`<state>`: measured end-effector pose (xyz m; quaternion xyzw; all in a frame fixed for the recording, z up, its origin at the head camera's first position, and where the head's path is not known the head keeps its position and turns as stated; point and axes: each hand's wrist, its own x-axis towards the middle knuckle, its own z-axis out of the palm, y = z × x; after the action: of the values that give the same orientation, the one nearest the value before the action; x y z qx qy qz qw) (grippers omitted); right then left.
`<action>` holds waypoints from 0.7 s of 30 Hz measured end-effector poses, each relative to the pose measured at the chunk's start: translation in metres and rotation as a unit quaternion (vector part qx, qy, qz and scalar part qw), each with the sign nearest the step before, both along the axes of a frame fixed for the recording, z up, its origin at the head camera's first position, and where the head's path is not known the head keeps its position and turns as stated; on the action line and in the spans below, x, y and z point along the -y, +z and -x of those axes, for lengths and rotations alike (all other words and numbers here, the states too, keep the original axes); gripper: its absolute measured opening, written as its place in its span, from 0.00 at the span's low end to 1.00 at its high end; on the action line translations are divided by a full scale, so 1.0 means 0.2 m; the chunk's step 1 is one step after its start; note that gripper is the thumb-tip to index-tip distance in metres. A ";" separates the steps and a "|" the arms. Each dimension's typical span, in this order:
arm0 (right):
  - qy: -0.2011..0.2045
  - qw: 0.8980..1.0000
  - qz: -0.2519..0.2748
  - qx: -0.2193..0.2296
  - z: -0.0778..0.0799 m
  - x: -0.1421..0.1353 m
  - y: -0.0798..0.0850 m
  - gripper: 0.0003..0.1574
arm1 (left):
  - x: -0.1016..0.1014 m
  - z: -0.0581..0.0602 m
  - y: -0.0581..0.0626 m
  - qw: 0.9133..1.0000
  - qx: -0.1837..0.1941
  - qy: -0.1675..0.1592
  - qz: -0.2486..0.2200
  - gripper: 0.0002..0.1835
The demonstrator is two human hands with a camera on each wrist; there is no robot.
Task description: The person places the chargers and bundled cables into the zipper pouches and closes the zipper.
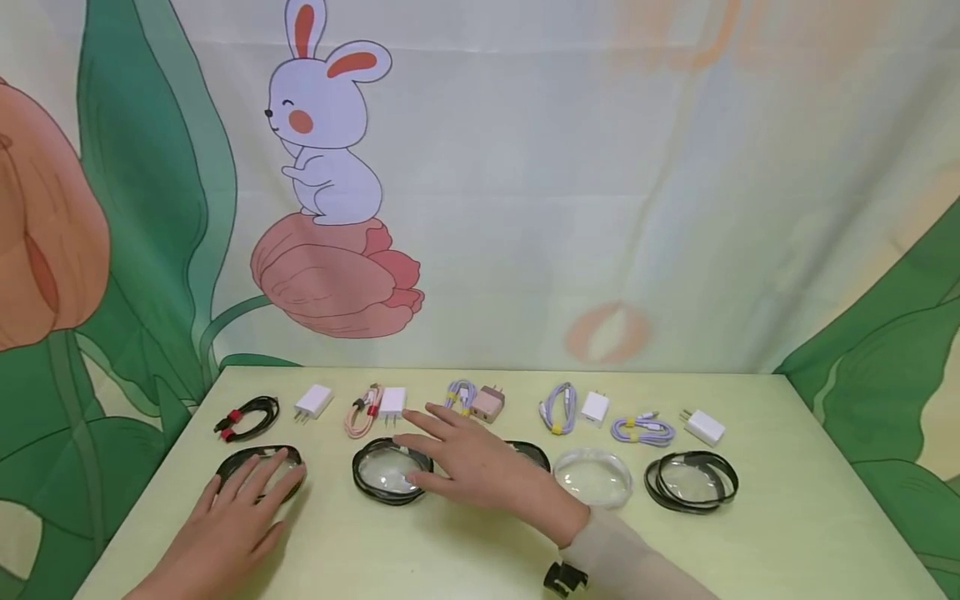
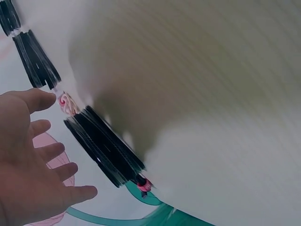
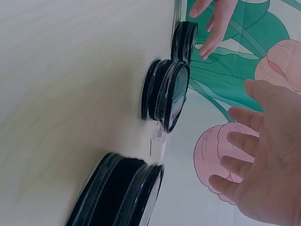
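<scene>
My left hand [image 1: 232, 521] hovers with spread fingers over the leftmost round black-rimmed case [image 1: 258, 454], covering part of it. In the left wrist view the fingers [image 2: 49, 153] are apart from that case [image 2: 106, 148] and hold nothing. Farther right, my right hand [image 1: 483, 462] reaches over the table, hiding much of another black-rimmed case [image 1: 531, 452]. Its fingertips lie near a round case with a clear top [image 1: 390, 472]. In the right wrist view, the fingers [image 3: 244, 143] are loosely spread and grip nothing.
Behind the cases lie coiled cables, among them a black one [image 1: 255, 417] and a pink one [image 1: 363, 412], beside white chargers [image 1: 313, 402] and a brown charger [image 1: 488, 403]. To the right stand a clear-rimmed case [image 1: 592, 477] and a black-rimmed case [image 1: 690, 482]. A printed curtain [image 1: 510, 167] hangs behind.
</scene>
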<state>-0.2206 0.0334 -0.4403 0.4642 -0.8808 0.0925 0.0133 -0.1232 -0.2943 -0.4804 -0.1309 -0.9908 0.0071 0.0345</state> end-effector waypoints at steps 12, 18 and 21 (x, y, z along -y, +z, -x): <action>0.019 1.000 0.008 -0.008 0.00 0.10 -0.01 0.35 | 0.11 -0.02 -0.01 1.000 0.000 0.013 -0.004 0.33; 0.031 0.999 0.018 -0.002 0.01 0.16 -0.02 0.35 | 0.14 -0.01 -0.02 1.000 -0.005 0.014 -0.004 0.34; 0.035 0.999 0.015 0.004 0.01 0.20 -0.01 0.35 | 0.15 0.00 -0.03 1.000 -0.013 0.011 -0.007 0.34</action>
<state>-0.2235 -0.0073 -0.4427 0.4941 -0.8626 0.1079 0.0134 -0.1228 -0.3239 -0.4867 -0.1196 -0.9917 0.0021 0.0479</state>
